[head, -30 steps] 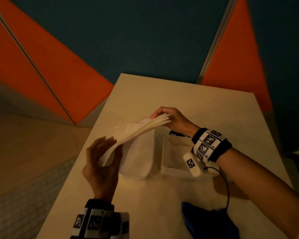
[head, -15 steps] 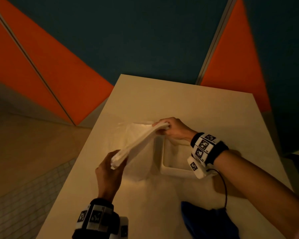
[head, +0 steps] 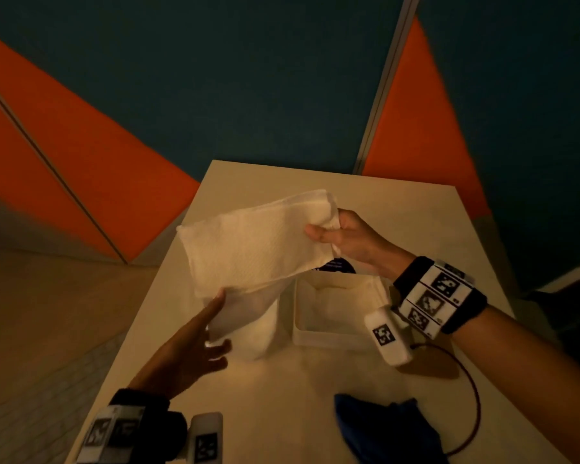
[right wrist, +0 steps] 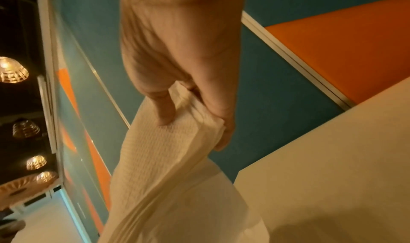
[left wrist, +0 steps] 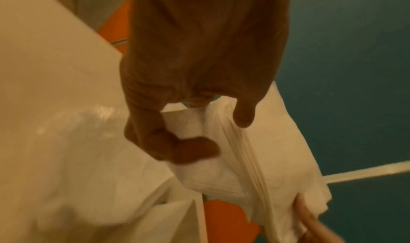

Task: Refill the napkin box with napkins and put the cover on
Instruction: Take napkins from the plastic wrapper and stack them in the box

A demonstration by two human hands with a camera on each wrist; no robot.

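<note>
A stack of white napkins (head: 255,242) is held up above the table, its broad face turned toward me. My right hand (head: 322,229) pinches its right end, thumb on the front and fingers behind; the right wrist view shows the same grip (right wrist: 195,124) on the napkin stack (right wrist: 155,168). My left hand (head: 220,319) reaches up with straight fingers, and the index tip touches the stack's lower left corner. In the left wrist view that left hand (left wrist: 221,134) lies against the stack's edge (left wrist: 277,159). The open white napkin box (head: 335,338) sits below my right hand.
A clear plastic napkin wrapper (head: 258,326) stands left of the box on the beige table (head: 282,396). A dark printed item (head: 335,265) shows behind the box, partly hidden. A blue cloth (head: 382,430) lies at the near edge. A red cable (head: 472,396) loops from my right wrist.
The stack rose and turned from edge-on to flat toward me. My left hand let go of its grip and now only touches the lower corner. The right hand lifted with its end.
</note>
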